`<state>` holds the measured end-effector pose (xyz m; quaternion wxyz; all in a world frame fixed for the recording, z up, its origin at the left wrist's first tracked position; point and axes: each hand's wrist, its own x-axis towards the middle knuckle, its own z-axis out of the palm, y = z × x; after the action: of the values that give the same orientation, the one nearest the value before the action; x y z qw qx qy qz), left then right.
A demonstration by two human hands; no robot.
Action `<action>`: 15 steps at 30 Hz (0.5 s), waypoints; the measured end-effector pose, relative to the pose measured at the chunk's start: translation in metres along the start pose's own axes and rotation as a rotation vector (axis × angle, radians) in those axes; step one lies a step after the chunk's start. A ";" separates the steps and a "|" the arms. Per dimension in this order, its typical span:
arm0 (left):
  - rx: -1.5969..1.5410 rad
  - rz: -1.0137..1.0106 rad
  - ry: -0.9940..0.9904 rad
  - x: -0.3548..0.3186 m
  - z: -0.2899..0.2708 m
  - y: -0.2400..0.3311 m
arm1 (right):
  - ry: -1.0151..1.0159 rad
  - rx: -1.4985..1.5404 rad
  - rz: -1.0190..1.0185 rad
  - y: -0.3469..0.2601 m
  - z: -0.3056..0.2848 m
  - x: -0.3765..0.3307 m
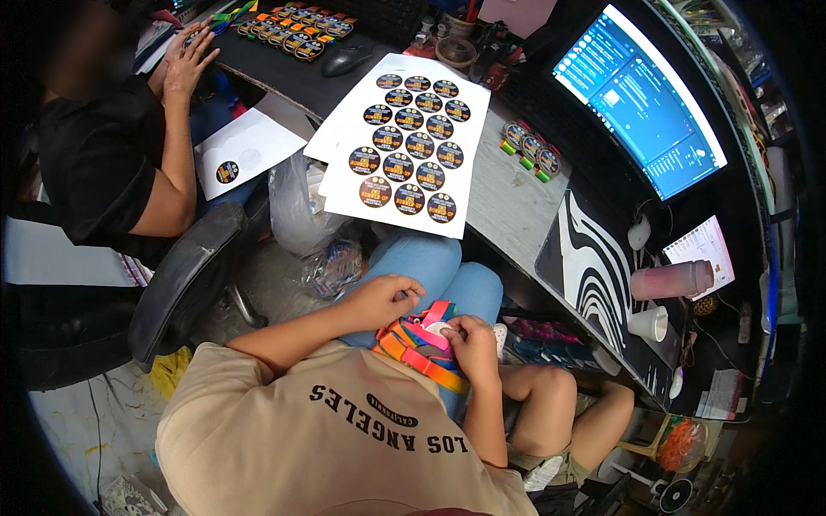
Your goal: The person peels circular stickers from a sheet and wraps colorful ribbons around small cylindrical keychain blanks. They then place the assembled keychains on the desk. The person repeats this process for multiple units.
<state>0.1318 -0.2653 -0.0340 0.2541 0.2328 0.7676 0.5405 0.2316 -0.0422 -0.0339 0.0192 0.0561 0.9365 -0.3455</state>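
Observation:
A bundle of rainbow-coloured ribbons (422, 357) lies in my lap over my jeans. Among them shows a pale, round medal (440, 329), its upper side plain. My right hand (473, 348) pinches the medal's right edge between thumb and fingers. Just above and left of the ribbons is my left hand (385, 301), its fingers curled in and the fingertips close together; whatever they may hold is too small to make out. Beyond my knees, white sheets of round dark stickers (404, 155) overhang the desk edge.
Three finished medals (531, 150) lie on the grey desk (495, 185), and several more medals (297, 30) sit at the far left. A monitor (641, 99), tumbler (671, 280) and white cup (647, 323) stand right. A co-worker (112, 155) sits left, near a black chair (189, 284).

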 end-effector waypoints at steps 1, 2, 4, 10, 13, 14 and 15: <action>-0.003 -0.007 0.010 0.000 -0.001 0.000 | -0.020 0.054 0.064 -0.002 -0.001 -0.001; -0.010 -0.018 0.012 0.000 -0.001 0.000 | -0.034 0.117 0.130 -0.003 -0.002 -0.002; -0.050 -0.039 -0.002 0.000 -0.002 -0.001 | 0.000 0.253 0.204 -0.003 -0.007 -0.003; -0.124 -0.092 -0.031 0.003 -0.003 -0.002 | 0.235 0.572 0.216 0.002 -0.035 0.007; -0.164 -0.119 -0.109 0.004 0.002 0.006 | 0.220 0.653 0.251 -0.007 -0.046 0.009; -0.217 -0.096 -0.141 0.004 0.004 0.009 | 0.240 0.635 0.238 -0.012 -0.048 0.009; -0.219 -0.033 -0.136 0.004 0.006 0.013 | 0.254 0.635 0.225 -0.017 -0.050 0.009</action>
<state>0.1337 -0.2539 -0.0237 0.3383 0.2270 0.6886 0.5999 0.2207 -0.0218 0.0148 -0.0779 0.2043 0.7653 -0.6054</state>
